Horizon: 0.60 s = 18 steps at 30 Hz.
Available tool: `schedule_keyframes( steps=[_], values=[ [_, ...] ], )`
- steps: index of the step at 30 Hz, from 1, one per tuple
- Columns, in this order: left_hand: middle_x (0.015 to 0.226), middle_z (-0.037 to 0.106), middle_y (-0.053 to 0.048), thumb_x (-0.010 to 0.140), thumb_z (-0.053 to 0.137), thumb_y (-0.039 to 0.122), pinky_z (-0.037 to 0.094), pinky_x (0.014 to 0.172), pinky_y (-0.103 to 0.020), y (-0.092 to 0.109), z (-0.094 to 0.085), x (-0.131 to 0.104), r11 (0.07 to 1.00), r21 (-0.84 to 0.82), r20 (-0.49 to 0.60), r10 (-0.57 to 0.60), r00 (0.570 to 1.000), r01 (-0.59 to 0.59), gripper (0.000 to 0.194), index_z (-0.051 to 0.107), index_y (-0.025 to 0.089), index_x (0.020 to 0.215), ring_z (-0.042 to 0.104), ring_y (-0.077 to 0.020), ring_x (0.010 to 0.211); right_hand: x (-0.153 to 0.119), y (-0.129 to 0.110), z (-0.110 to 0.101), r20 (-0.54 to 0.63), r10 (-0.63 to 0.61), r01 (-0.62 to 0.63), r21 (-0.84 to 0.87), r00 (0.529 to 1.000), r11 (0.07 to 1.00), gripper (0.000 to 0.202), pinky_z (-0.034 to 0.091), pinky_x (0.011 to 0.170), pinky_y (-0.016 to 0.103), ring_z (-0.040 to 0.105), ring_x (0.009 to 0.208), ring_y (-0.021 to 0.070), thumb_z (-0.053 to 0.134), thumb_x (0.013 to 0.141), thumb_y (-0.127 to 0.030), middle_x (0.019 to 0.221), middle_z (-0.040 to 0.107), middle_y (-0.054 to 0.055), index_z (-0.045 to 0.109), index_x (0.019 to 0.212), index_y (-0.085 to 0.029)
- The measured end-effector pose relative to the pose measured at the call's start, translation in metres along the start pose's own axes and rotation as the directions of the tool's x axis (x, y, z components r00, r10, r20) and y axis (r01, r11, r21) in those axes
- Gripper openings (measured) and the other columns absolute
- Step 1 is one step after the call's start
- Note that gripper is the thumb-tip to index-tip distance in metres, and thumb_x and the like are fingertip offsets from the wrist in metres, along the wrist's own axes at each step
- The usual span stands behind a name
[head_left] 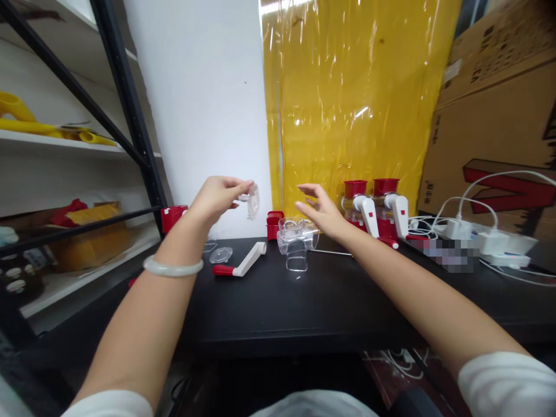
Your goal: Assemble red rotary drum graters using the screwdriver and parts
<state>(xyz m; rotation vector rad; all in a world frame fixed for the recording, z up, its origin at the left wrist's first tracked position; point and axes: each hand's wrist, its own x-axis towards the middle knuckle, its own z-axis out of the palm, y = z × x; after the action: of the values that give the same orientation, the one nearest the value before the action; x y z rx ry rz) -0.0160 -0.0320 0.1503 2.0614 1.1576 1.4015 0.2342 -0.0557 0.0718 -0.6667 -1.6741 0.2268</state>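
Note:
My left hand (220, 197) pinches a clear round plastic part (253, 201), held up above the table. My right hand (319, 209) has its fingers apart and holds nothing. Just below and left of it stands a clear plastic housing (297, 236) with a tube-like opening at the front. A white crank handle with a red grip (238, 264) lies under my left hand. Beside it rests a clear round disc (221, 255). Behind the housing is a red plastic piece (274, 225), and a thin metal rod (330, 252) lies to its right.
Two assembled red-and-white hand-crank devices (355, 202) (388, 205) stand at the back right, near white chargers and cables (495, 240). A large cardboard box (490, 127) leans at the right. Black-framed shelves (130, 104) border the left, with a red part (172, 218) near them.

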Motion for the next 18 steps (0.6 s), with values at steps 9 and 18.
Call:
schedule_keyframes(
  steps=[9,18],
  values=[
    [0.079,0.069,-0.003,0.076,0.073,0.035,0.053,0.068,-0.017,-0.039,0.102,0.014,0.433,-0.900,-0.008,-0.150,0.989,0.059,0.024,0.064,0.013,0.081,0.067,-0.0086,0.075,0.053,-0.033,0.015,0.387,-0.033,0.150,-0.278,0.922,0.949,0.081,0.041,0.102,0.047,0.048,0.121,0.0285,0.082,0.060,-0.031,0.129,0.051,0.013,0.048,0.133,-0.019],
    [0.089,0.074,-0.009,0.069,0.078,0.034,0.054,0.081,-0.029,-0.074,0.100,0.006,0.616,-0.767,0.089,-0.175,0.981,0.179,0.029,0.070,0.013,0.087,0.069,-0.0174,0.088,0.063,-0.022,0.011,0.532,0.298,0.071,-0.567,0.793,0.821,0.080,0.045,0.098,0.036,0.059,0.112,0.0260,0.080,0.063,-0.037,0.125,0.061,0.016,0.052,0.131,-0.009]
  ],
)
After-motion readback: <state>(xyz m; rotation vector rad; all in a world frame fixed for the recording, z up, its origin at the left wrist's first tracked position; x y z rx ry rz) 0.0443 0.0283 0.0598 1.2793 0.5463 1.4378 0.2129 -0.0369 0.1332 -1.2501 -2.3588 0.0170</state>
